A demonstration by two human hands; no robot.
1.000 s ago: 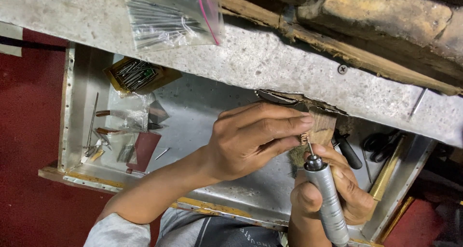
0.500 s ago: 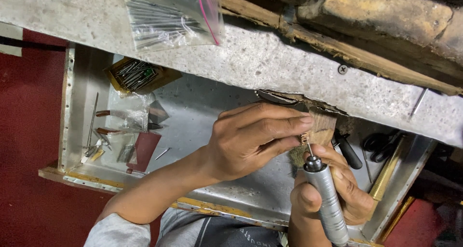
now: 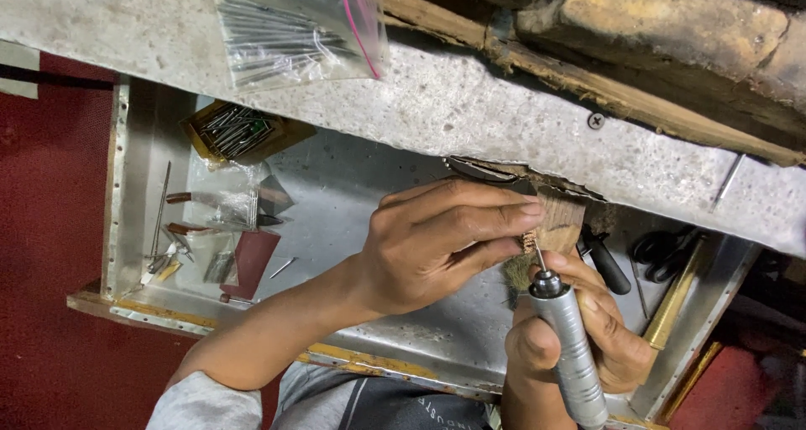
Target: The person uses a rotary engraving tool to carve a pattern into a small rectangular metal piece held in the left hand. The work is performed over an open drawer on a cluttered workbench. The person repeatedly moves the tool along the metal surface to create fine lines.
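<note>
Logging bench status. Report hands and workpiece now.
Left hand pinching small brown wooden block against grey bench edge. Right hand gripping silver rotary handpiece, bit tip at block. Nothing blocking; black scissors off to one side.

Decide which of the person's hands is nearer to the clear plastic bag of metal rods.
Left. The left hand lies below the bag; the right hand, gripping the rotary tool, sits lower and farther away.

head cam | looks steeply down | close over metal tray
</note>
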